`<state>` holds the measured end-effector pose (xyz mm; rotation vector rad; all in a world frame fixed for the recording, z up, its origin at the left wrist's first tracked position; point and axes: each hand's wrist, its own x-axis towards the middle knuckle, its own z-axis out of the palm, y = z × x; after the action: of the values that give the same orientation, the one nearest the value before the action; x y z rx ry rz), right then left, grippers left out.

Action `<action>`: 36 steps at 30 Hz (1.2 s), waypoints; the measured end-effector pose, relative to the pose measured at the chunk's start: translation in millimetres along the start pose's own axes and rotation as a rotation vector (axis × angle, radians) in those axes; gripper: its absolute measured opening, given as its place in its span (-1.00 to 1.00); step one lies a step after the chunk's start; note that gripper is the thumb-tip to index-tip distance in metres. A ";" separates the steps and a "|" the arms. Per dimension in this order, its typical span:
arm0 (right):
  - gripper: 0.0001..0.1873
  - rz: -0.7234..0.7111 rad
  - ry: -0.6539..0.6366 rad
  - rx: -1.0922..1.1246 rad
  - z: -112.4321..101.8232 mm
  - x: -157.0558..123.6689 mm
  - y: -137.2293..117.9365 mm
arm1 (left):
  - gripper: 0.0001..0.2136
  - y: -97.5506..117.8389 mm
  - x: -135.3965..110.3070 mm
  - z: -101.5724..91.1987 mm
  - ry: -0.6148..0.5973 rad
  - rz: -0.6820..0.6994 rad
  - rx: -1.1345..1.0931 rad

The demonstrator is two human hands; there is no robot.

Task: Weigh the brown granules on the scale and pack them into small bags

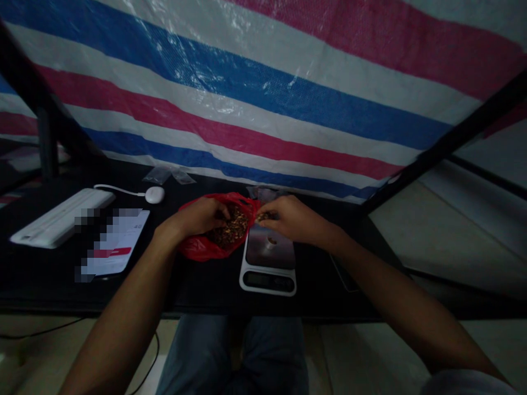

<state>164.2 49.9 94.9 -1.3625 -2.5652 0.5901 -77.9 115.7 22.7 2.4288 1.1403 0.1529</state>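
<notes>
A red plastic bag (197, 249) lies open on the black table, filled with small brass-coloured metal pieces (234, 227). My left hand (201, 215) reaches over the bag's left rim, its curled fingers among the pieces; what they pinch is hidden. Right of the bag stands a white digital kitchen scale (267, 274) with a steel plate, its display too dark to read. Over the plate's far end, my right hand (290, 216) is closed around several of the small metal pieces, which show at its fingertips. A single small piece (271, 242) rests on the plate.
A phone (117, 244) with a lit screen and a long white device (61, 219) lie at left, near a round white charger (155, 195) with a cable. Clear plastic bags (168, 174) lie behind. A striped tarp (263, 99) hangs at the back. Another dark, flat device (345, 271) lies under my right forearm.
</notes>
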 end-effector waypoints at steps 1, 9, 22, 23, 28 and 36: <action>-0.81 0.011 0.013 0.009 -2.6 -8.5 1.2 | -0.77 -0.6 0.2 0.3 0.004 0.003 -0.006; -0.85 0.049 0.041 0.037 12.8 -40.7 8.4 | -0.76 -8.8 2.8 6.2 0.003 0.023 -0.007; -0.83 0.015 -0.022 -0.058 11.7 -37.7 8.2 | -0.76 3.6 -0.6 -0.8 -0.028 -0.022 0.012; -0.83 0.012 -0.028 -0.058 11.2 -37.2 7.8 | -0.76 3.0 -0.2 -0.3 -0.026 -0.023 0.016; -0.84 0.001 -0.054 -0.086 7.2 -34.8 7.5 | -0.76 -2.7 2.6 2.9 -0.022 -0.007 0.003; -0.83 -0.010 -0.104 -0.104 -0.3 -29.4 7.8 | -0.76 -6.6 3.2 4.4 -0.008 0.004 -0.011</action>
<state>186.7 29.7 92.7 -1.3844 -2.7186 0.5461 -79.2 120.2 15.6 2.4195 1.1288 0.1502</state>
